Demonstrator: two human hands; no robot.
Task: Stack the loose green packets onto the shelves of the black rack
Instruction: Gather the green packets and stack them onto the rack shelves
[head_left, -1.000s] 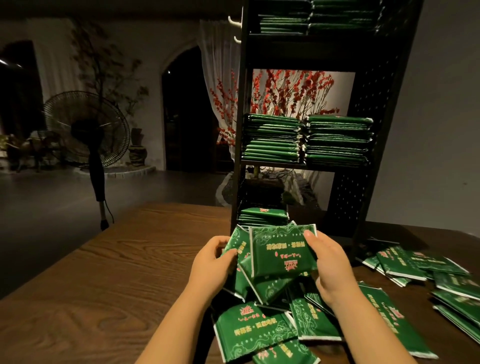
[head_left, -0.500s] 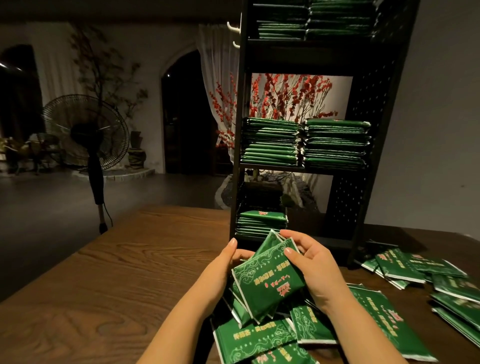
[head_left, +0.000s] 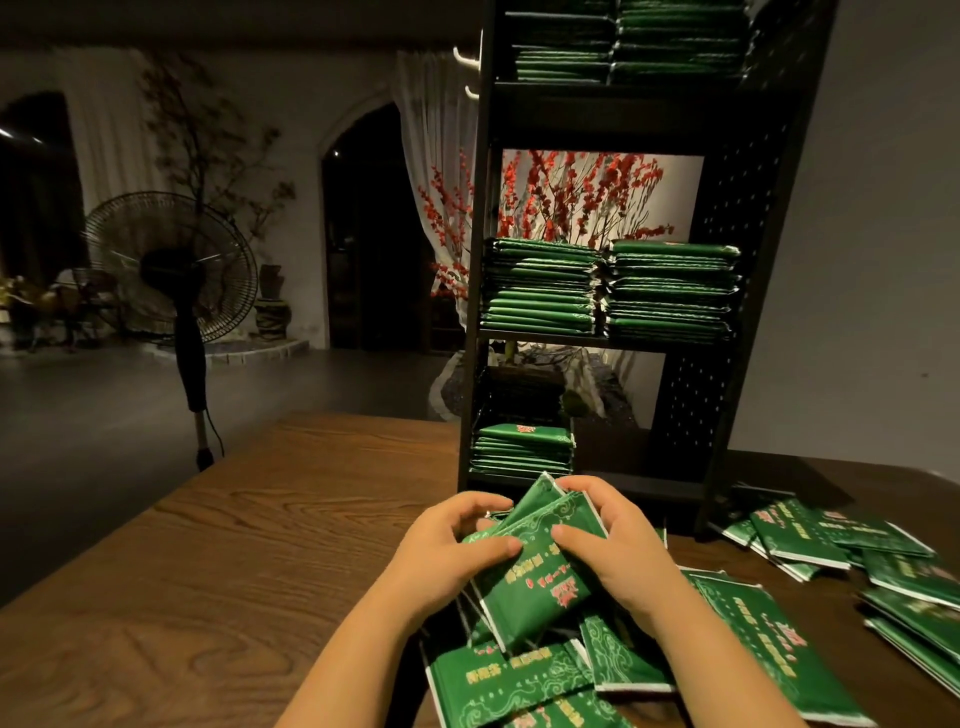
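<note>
My left hand (head_left: 457, 551) and my right hand (head_left: 618, 540) hold a small bundle of green packets (head_left: 540, 577) between them, tilted, just in front of the black rack (head_left: 727, 312). Fingers of both hands curl over the bundle's top and sides. The rack's bottom shelf carries a short stack (head_left: 522, 449) on its left; its right half is bare. Two tall stacks (head_left: 608, 288) fill the middle shelf, and more packets (head_left: 623, 41) sit on the top shelf. Loose packets (head_left: 519, 680) lie on the wooden table (head_left: 208, 597) beneath my hands.
More loose packets (head_left: 852, 545) are scattered on the table to the right of the rack. A standing fan (head_left: 176, 275) is on the floor beyond the table's left edge. Red blossom branches (head_left: 571, 197) show behind the rack.
The bundle has turned from upright to tilted flat and moved toward the rack's bottom shelf. Both hands have closed in around it.
</note>
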